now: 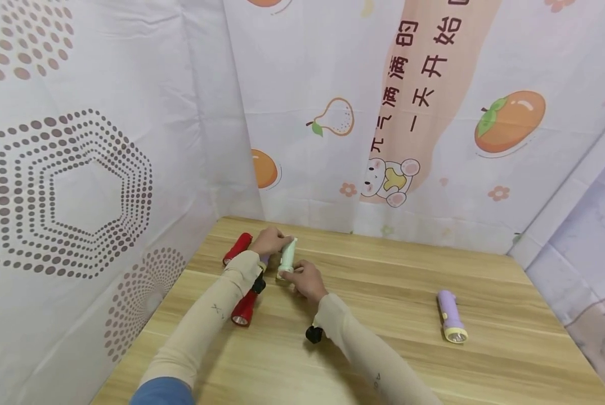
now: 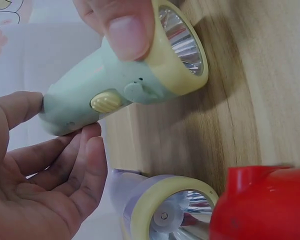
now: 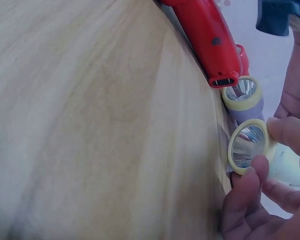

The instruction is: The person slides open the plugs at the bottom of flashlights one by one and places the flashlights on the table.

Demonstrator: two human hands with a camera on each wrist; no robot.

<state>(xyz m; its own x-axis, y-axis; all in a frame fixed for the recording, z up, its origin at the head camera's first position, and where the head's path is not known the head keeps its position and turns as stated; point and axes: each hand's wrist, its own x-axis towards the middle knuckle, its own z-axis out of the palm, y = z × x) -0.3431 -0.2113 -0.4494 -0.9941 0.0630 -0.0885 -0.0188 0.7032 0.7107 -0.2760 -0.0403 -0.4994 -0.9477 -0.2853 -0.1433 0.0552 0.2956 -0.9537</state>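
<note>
A pale green flashlight point(image 1: 287, 256) with a yellow head lies between both hands. The left hand point(image 1: 270, 241) pinches its tail end between thumb and fingertips, as the left wrist view shows. At the yellow rim, the right hand point(image 1: 308, 280) grips the head with thumb and fingers. The lens point(image 3: 249, 142) faces the near side of the table. Beside it, partly hidden under the left hand, is a purple flashlight point(image 2: 121, 190) with a yellow rim. One red flashlight point(image 1: 238, 247) lies left of the left hand; another red flashlight point(image 1: 243, 309) lies nearer, partly behind the left wrist.
Farther right on the wooden table point(image 1: 373, 315) lies another purple flashlight point(image 1: 449, 316), its yellow head toward the near side. A printed curtain point(image 1: 302, 169) hangs along the back edge, and a white patterned curtain point(image 1: 180, 140) hangs at the left.
</note>
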